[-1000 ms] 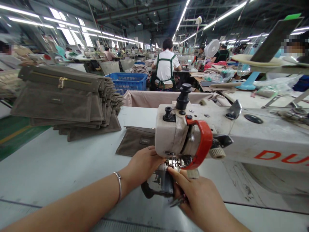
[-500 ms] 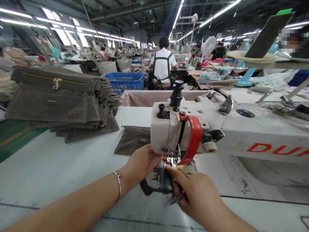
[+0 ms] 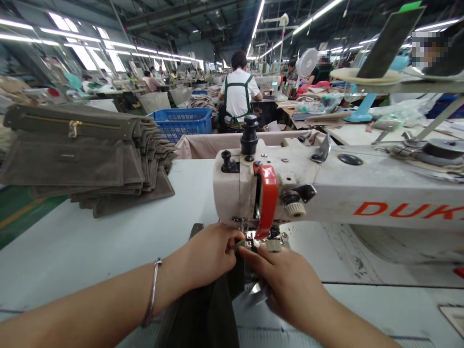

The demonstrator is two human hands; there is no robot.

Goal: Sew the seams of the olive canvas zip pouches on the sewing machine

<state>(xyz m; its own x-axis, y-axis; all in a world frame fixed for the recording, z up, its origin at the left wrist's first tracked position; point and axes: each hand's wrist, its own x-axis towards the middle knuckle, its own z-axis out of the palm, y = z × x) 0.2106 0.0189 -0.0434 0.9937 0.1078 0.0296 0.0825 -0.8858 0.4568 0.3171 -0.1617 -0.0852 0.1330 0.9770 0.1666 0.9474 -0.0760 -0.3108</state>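
Observation:
My left hand (image 3: 210,253) is closed, pinching the edge of a dark olive-brown fabric bag piece (image 3: 203,314) just in front of the sewing machine's needle area. The piece hangs down from the fingers toward me, over the table's front. My right hand (image 3: 290,275) is curled, its index fingertip meeting the same fabric edge beside the presser foot. Under that hand's fingers, metal thread snips (image 3: 256,294) stick out, blurred. The white sewing machine (image 3: 232,193) with its red guard (image 3: 267,200) stands directly beyond both hands; the needle itself is hidden.
A tall stack of brown fabric bags (image 3: 72,154) with zippers lies at the table's left. Behind the machine is a pink cloth-lined bin (image 3: 203,146), then a blue crate (image 3: 184,122). A person in a white shirt (image 3: 237,92) sits ahead. A thread stand (image 3: 369,76) is at right.
The bag piece that lay left of the needle has been drawn toward me and now hangs under my left hand. My left fingers have closed on its edge. The view has shifted slightly right.

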